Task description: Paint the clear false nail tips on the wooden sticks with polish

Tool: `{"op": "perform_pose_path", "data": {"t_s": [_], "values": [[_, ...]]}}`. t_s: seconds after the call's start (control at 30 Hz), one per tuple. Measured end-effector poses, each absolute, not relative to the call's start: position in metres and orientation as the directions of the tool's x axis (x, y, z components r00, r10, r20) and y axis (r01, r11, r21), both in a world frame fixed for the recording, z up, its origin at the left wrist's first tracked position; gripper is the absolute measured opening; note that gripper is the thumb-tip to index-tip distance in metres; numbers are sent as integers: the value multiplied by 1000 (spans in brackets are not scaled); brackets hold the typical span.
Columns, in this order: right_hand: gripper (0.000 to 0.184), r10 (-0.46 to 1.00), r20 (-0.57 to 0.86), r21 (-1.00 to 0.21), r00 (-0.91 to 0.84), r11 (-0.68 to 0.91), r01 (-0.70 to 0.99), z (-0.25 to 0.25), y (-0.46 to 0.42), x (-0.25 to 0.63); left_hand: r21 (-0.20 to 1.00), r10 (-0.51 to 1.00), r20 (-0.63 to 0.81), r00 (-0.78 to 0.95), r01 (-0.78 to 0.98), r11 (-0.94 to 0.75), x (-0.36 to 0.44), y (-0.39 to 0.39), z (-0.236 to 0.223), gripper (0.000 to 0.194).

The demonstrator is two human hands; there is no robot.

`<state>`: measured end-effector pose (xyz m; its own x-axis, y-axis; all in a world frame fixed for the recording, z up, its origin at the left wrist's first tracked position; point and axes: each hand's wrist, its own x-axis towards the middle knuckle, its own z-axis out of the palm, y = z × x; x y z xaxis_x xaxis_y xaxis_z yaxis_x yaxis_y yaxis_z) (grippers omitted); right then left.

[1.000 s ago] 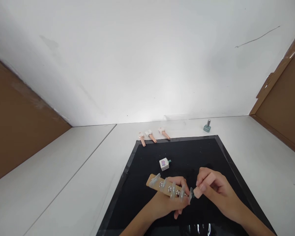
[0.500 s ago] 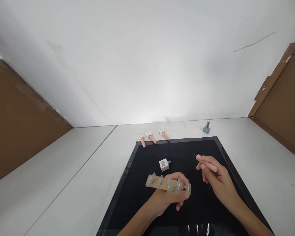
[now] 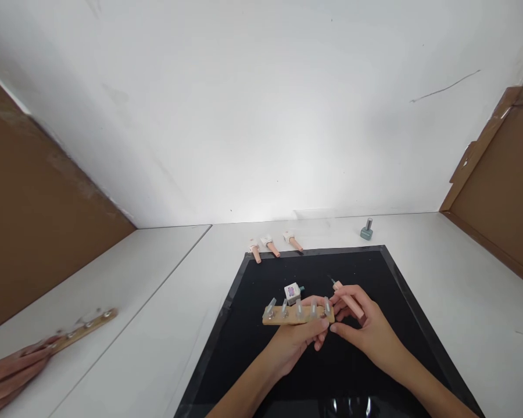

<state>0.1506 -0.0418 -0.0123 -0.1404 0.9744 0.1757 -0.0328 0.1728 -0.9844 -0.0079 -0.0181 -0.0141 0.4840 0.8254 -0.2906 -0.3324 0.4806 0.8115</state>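
My left hand [image 3: 294, 342] grips a wooden strip [image 3: 292, 315] level above the black mat. Several clear false nail tips [image 3: 299, 309] stand in a row on it. In my right hand [image 3: 366, 325] is a nail polish brush with a pink cap handle [image 3: 351, 302], its bristle end pointing up and away to the left. The fingers of that hand are at the strip's right end, next to the last tip; whether they touch it I cannot tell. Behind the strip lies an uncapped white nail polish bottle [image 3: 292, 293] on its side, its teal neck to the right.
Three white bottles with pink caps [image 3: 270, 246] lie at the black mat's [image 3: 322, 264] far edge. A teal bottle [image 3: 366, 230] stands at the back right. On the left are a blurred second strip with tips [image 3: 87, 331] and folded pinkish cloth [image 3: 15, 368]. Cardboard panels [image 3: 497, 191] flank the table.
My right hand has moved left with the brush to the strip's end. The strip has tilted more level. A second strip and pinkish cloth have come into view at the left.
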Motion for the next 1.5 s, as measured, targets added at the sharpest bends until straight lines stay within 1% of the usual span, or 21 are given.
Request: {"op": "perform_pose_path", "data": {"t_s": [0.13, 0.27, 0.37, 0.4, 0.5, 0.57, 0.67, 0.7, 0.73, 0.8, 0.87, 0.9, 0.93, 1.0, 1.07, 1.13, 1.2, 1.27, 1.4, 1.5], "values": [[27, 968, 199, -979, -154, 202, 1, -10, -41, 149, 818, 820, -273, 503, -328, 474, -7, -20, -12, 49], [24, 963, 232, -972, -139, 234, -1, -3, -44, 148, 817, 820, -238, 520, -350, 459, -8, -21, -10, 54], [22, 962, 252, -968, -110, 252, -16, 2, -47, 149, 857, 816, -221, 535, -294, 424, -10, -21, -8, 56], [21, 962, 258, -966, -94, 257, -20, 3, -48, 151, 874, 815, -219, 537, -263, 408, -10, -21, -7, 54], [22, 961, 276, -961, -29, 275, -26, 7, -46, 158, 918, 814, -208, 543, -180, 354, -12, -21, -3, 41], [25, 959, 282, -959, 15, 283, -19, 11, -43, 167, 938, 835, -189, 517, -156, 308, -15, -20, -2, 39], [27, 960, 277, -961, 53, 277, 7, 17, -38, 184, 974, 907, -142, 397, -107, 199, -22, -14, -2, 39], [27, 961, 269, -963, 57, 268, 20, 17, -37, 189, 986, 936, -114, 333, -74, 147, -25, -12, -3, 35], [26, 964, 258, -966, 60, 257, 33, 17, -38, 193, 996, 963, -76, 260, -30, 87, -29, -9, -4, 29], [26, 971, 231, -972, 59, 228, 54, 11, -41, 199, 995, 998, 28, 48, 98, -33, -37, -3, -7, 18], [25, 978, 200, -978, 56, 196, 65, 1, -47, 203, 954, 989, 105, -106, 292, -70, -44, 2, -10, 11], [24, 982, 184, -981, 48, 180, 67, -5, -51, 204, 920, 980, 138, -141, 385, -75, -47, 5, -11, 11], [23, 985, 165, -984, 40, 162, 70, -11, -54, 205, 883, 977, 159, -144, 463, -75, -49, 7, -12, 14], [24, 990, 139, -988, 19, 138, 71, -19, -58, 208, 810, 983, 157, -90, 581, -76, -51, 10, -15, 27], [24, 994, 110, -991, -23, 112, 76, -22, -60, 211, 735, 994, 107, -10, 675, -72, -51, 11, -17, 38], [25, 993, 78, -989, -84, 88, 120, -21, -59, 213, 652, 997, 51, 59, 754, -78, -50, 11, -18, 44], [25, 991, 49, -978, -128, 74, 194, -19, -57, 214, 596, 994, 22, 105, 797, -97, -48, 11, -18, 40], [24, 989, 41, -963, -142, 77, 258, -17, -55, 215, 575, 992, 18, 127, 810, -115, -48, 10, -16, 33], [19, 981, 91, -942, -169, 140, 307, -20, -53, 216, 567, 988, 19, 152, 812, -136, -49, 11, -13, 26], [19, 976, 106, -904, -189, 174, 390, -23, -50, 215, 595, 988, 27, 155, 792, -141, -50, 13, -12, 23]]}}
